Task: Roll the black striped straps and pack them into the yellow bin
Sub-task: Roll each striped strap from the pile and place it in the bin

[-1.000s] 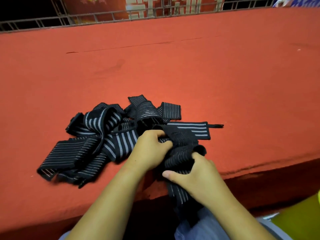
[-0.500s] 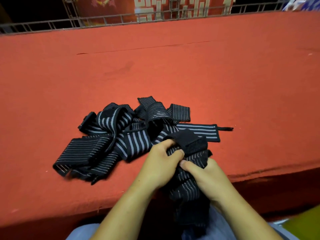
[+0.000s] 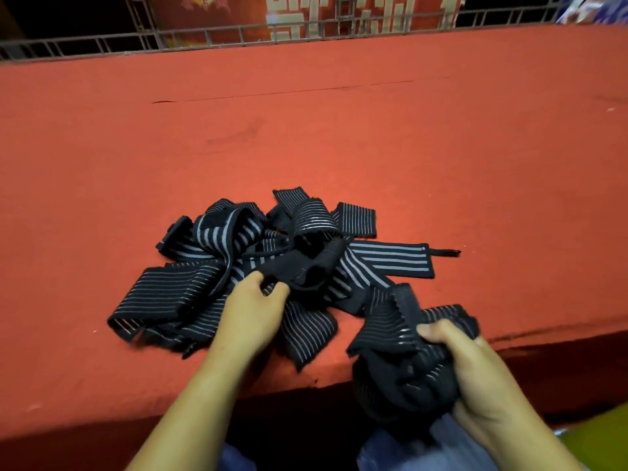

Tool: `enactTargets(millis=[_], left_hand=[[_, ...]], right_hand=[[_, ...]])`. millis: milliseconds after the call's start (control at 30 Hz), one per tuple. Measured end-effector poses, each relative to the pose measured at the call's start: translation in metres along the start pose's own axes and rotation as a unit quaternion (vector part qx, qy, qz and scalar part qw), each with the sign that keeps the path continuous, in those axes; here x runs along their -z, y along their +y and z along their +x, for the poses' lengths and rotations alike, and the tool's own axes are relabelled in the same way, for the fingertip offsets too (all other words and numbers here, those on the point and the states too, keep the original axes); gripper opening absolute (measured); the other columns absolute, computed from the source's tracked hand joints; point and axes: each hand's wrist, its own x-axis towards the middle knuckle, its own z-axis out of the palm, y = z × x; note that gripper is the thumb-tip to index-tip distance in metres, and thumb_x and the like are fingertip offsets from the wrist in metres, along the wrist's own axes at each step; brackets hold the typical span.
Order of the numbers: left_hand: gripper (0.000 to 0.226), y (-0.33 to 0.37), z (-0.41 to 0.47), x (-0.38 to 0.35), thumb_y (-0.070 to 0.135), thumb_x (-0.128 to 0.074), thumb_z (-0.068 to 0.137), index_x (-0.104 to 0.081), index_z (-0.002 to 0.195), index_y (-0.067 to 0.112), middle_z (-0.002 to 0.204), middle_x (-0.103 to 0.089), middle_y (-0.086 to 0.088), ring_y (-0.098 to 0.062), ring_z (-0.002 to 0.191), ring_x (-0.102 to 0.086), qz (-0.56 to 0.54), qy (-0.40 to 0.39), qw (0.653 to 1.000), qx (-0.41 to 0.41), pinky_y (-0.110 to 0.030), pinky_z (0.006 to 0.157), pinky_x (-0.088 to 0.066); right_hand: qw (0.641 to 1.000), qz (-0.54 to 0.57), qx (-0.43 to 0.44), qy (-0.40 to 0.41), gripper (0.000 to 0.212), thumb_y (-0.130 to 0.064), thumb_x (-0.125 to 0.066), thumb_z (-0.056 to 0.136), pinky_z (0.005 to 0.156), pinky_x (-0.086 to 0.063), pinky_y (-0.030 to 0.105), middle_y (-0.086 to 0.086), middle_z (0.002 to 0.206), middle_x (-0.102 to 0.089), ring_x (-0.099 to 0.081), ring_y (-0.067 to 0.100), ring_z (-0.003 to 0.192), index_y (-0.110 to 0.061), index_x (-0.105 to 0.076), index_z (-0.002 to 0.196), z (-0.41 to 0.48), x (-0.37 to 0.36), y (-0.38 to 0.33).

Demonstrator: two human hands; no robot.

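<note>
A loose pile of black striped straps (image 3: 238,253), flat ribbed elastic bands with thin pale lines, lies tangled on the red, felt-like desk (image 3: 339,147) near its front edge. The left hand (image 3: 251,311) rests on the pile, its fingers (image 3: 272,285) curled and pinching a plain black strap end. The right hand (image 3: 475,375) grips a bunched strap (image 3: 401,351) just past the desk edge, thumb pressed on top. A smooth yellow corner at lower right is probably the yellow bin (image 3: 598,443).

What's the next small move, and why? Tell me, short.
Probably pull the bunched strap clear of the pile: the right hand grips it wadded, not rolled, its tail seemingly running into the pile, which the left hand pinches.
</note>
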Motion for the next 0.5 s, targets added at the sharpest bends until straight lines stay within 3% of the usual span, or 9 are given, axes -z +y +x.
enactTargets(millis=[67,100,167,233,300,367,433,500], left_hand=[[0.029,-0.003,-0.001,0.005,0.043,-0.06,0.095,-0.065,0.117,0.026,0.105,-0.07,0.011,-0.014,0.103,-0.064,0.064,-0.046,0.997,0.002,-0.034,0.09,-0.047],[0.029,-0.006,-0.002,0.008,0.048,-0.059,0.096,-0.063,0.117,0.029,0.101,-0.068,0.012,-0.014,0.1,-0.063,0.103,-0.067,0.992,-0.007,-0.032,0.087,-0.045],[0.032,-0.008,-0.004,0.017,0.056,-0.058,0.095,-0.062,0.118,0.034,0.103,-0.067,0.015,-0.012,0.103,-0.063,0.163,-0.11,0.98,-0.026,-0.03,0.087,-0.045],[0.03,-0.008,-0.005,0.03,0.059,-0.057,0.094,-0.065,0.115,0.039,0.108,-0.071,0.019,-0.006,0.105,-0.066,0.194,-0.16,0.967,-0.044,-0.03,0.092,-0.049],[0.013,-0.004,-0.009,0.043,0.058,-0.059,0.094,-0.067,0.095,0.047,0.092,-0.073,0.021,0.0,0.088,-0.069,0.218,-0.177,0.958,-0.064,-0.029,0.086,-0.053],[0.021,0.001,-0.017,0.052,0.056,-0.06,0.095,-0.069,0.08,0.044,0.073,-0.07,0.018,0.001,0.072,-0.066,0.228,-0.137,0.96,-0.086,-0.028,0.074,-0.052],[0.033,0.011,-0.036,0.056,0.057,-0.059,0.095,-0.074,0.082,0.03,0.06,-0.063,0.014,0.002,0.057,-0.058,0.144,-0.133,0.974,-0.111,-0.028,0.064,-0.047],[0.041,0.024,-0.065,0.053,0.064,-0.057,0.089,-0.074,0.099,0.028,0.071,-0.068,0.015,0.003,0.064,-0.06,-0.021,-0.233,0.965,-0.118,-0.023,0.065,-0.048]], right_hand=[[0.993,0.078,-0.055,-0.066,0.066,-0.023,-0.095,0.03,0.057,-0.063,0.04,0.027,0.09,-0.076,-0.076,0.034,0.068,0.004,-0.08,0.087,-0.014,0.01,-0.008],[0.991,0.096,-0.058,-0.078,0.081,-0.025,-0.097,0.014,0.055,-0.063,0.041,0.029,0.09,-0.076,-0.076,0.035,0.068,0.005,-0.081,0.088,-0.017,0.017,-0.009],[0.992,0.084,-0.035,-0.091,0.094,-0.028,-0.1,0.01,0.058,-0.064,0.04,0.032,0.096,-0.075,-0.077,0.037,0.074,0.007,-0.079,0.094,-0.021,0.022,-0.009],[0.995,0.05,-0.014,-0.086,0.094,-0.032,-0.102,0.015,0.063,-0.064,0.039,0.034,0.101,-0.074,-0.077,0.038,0.079,0.006,-0.078,0.097,-0.022,0.024,-0.003],[0.997,0.005,0.005,-0.078,0.082,-0.034,-0.101,0.021,0.066,-0.064,0.037,0.031,0.098,-0.075,-0.076,0.036,0.08,0.001,-0.08,0.092,-0.023,0.022,0.005],[0.995,-0.059,0.025,-0.073,0.061,-0.033,-0.092,0.037,0.075,-0.063,0.041,0.029,0.099,-0.076,-0.075,0.034,0.083,-0.006,-0.081,0.09,-0.026,0.015,0.01],[0.989,-0.128,0.04,-0.059,0.049,-0.04,-0.081,0.047,0.087,-0.057,0.048,0.024,0.096,-0.078,-0.075,0.032,0.086,-0.013,-0.082,0.087,-0.028,0.008,0.015],[0.98,-0.184,0.051,-0.056,0.049,-0.047,-0.077,0.051,0.091,-0.057,0.05,0.017,0.094,-0.08,-0.076,0.031,0.091,-0.018,-0.082,0.09,-0.033,-0.003,0.021]])
